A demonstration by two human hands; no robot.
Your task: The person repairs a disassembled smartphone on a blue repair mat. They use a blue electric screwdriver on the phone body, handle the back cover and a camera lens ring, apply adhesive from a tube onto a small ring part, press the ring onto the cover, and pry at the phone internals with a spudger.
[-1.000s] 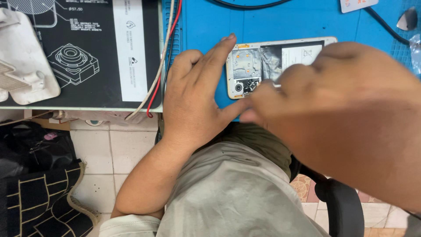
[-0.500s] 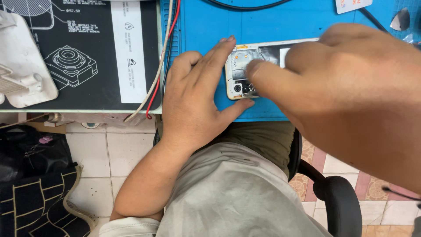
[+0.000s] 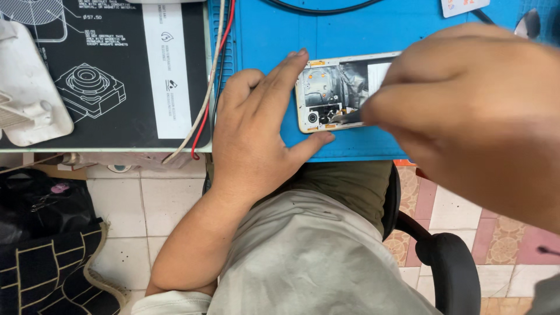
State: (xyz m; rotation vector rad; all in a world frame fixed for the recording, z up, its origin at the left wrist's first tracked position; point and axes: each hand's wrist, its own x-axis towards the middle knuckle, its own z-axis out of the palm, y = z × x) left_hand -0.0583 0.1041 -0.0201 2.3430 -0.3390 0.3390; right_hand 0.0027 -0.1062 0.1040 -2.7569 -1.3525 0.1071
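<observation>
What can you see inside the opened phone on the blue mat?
Inside the phone show a metal shield, a round camera lens and a thin tool tip. The right hand covers the rest.

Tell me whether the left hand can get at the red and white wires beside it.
Probably yes. The left hand rests on the blue mat, bracing the opened phone, and the wires run just past its outer edge with nothing between. It would have to let go of the phone.
</observation>
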